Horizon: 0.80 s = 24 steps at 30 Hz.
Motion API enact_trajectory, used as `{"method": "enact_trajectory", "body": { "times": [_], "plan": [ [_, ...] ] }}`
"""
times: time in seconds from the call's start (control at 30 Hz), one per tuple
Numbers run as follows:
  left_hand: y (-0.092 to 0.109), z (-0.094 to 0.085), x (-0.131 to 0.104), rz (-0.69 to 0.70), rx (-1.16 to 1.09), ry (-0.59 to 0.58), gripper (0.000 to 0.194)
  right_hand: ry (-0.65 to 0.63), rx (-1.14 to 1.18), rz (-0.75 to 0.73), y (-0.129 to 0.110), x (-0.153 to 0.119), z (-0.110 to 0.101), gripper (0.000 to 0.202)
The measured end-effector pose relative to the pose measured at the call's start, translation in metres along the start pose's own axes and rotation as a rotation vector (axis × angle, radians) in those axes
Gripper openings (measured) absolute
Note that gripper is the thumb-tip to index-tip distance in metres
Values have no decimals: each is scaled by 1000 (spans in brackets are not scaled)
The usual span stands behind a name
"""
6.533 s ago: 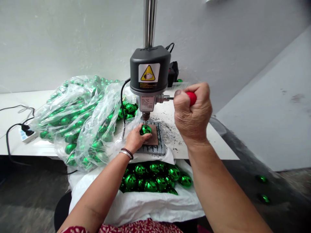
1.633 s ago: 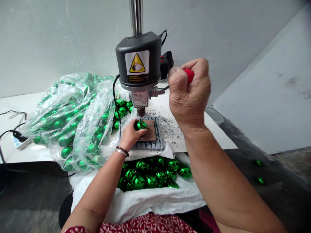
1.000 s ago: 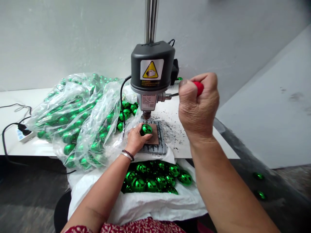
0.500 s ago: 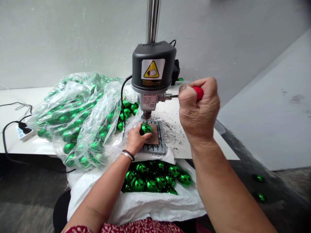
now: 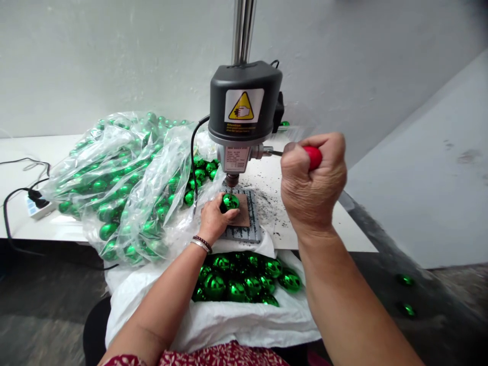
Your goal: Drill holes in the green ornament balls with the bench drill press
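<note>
My left hand (image 5: 214, 216) is closed around a shiny green ball (image 5: 230, 202), its thumb and fingers at the sides. The ball rests on a brown board (image 5: 243, 215) over the grey slotted base (image 5: 247, 235) of a drill press (image 5: 246, 107). Just above the ball is the chuck (image 5: 232, 180); whether the bit touches the ball is hard to make out. On the right, my right hand (image 5: 314, 178) is wrapped round the red knob (image 5: 313, 158) of the press lever.
Clear plastic bags (image 5: 125, 188) full of green balls cover the table's left side. More balls (image 5: 236, 287) lie in a white cloth (image 5: 152, 310) at my lap. Dark shavings (image 5: 272, 208) litter the table by the base. A power strip (image 5: 39, 207) sits far left.
My right hand has come down slightly with the red knob, and the lever tilts lower. The left hand and the ball stay on the board. The view has shifted a little.
</note>
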<state>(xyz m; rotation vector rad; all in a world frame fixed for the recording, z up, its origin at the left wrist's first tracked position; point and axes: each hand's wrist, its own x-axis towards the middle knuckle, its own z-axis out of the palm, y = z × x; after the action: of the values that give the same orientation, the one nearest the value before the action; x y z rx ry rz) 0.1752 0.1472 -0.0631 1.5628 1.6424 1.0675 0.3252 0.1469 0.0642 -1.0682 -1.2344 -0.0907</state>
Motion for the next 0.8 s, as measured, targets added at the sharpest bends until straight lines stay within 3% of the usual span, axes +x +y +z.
{"method": "enact_trajectory", "body": {
  "times": [0.27, 0.8],
  "plan": [
    [-2, 1, -1, -5, 10, 10, 45, 35, 21, -1, 2, -12, 0, 20],
    [0, 4, -2, -1, 268, 17, 51, 88, 18, -28, 16, -44, 1, 18]
  ]
}}
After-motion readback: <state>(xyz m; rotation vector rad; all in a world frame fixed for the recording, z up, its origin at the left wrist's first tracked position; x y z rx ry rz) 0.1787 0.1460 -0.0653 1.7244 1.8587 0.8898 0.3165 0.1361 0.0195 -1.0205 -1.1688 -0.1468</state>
